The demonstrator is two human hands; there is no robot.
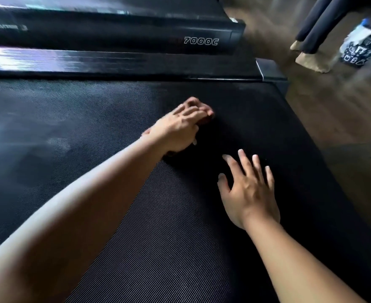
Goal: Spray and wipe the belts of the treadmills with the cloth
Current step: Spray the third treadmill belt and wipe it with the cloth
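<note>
The black ribbed treadmill belt (136, 215) fills most of the view, with pale hazy patches on its left part. My left hand (180, 125) reaches across the belt and grips a dark bunched cloth (206, 121), holding it against the belt near the far rear corner. Only small brownish edges of the cloth show beyond the fingers and under the wrist. My right hand (250, 189) lies flat on the belt with its fingers spread, nearer to me and to the right of the left hand, holding nothing.
A glossy side rail (114, 60) and grey end cap (269, 71) border the belt. Behind stands a second treadmill marked "7000C" (201, 41). On the wooden floor (333, 110) at the right are a person's legs (315, 25) and a patterned bag (363, 49).
</note>
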